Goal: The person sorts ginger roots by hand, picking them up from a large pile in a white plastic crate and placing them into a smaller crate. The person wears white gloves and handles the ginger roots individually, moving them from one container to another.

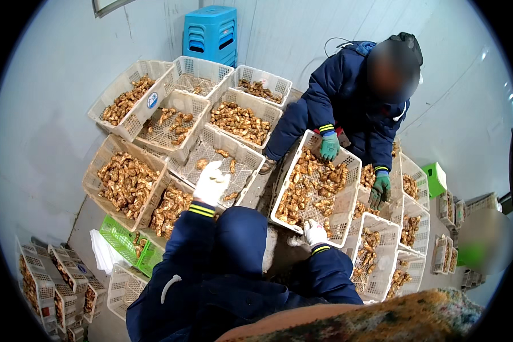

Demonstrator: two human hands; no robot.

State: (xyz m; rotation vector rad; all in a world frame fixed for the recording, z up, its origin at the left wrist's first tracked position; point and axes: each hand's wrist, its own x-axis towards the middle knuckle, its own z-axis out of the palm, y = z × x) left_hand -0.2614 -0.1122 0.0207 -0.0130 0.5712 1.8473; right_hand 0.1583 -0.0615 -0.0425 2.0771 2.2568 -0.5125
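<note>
My left hand [212, 183], in a white glove, is over a white plastic crate [251, 167] that holds a few brown mushrooms [222, 152]. Its fingers are blurred, and whether they hold anything cannot be told. My right hand [315, 232], also white-gloved, reaches over the near rim of a large white crate [354, 201] of knobbly brown mushrooms [291, 201]; its fingertips are among the mushrooms, and its grip is unclear. Opposite me, a co-worker's green-gloved hand [329, 146] rests at the far rim of this crate. The other green-gloved hand [380, 190] is over crates at the right.
Crates of mushrooms [127, 184] stand around me at the left, with more [367, 248] at the right. Stacked blue plastic stools [209, 36] stand by the wall. A green basket [122, 239] is at the lower left. A seated co-worker [346, 81] is opposite.
</note>
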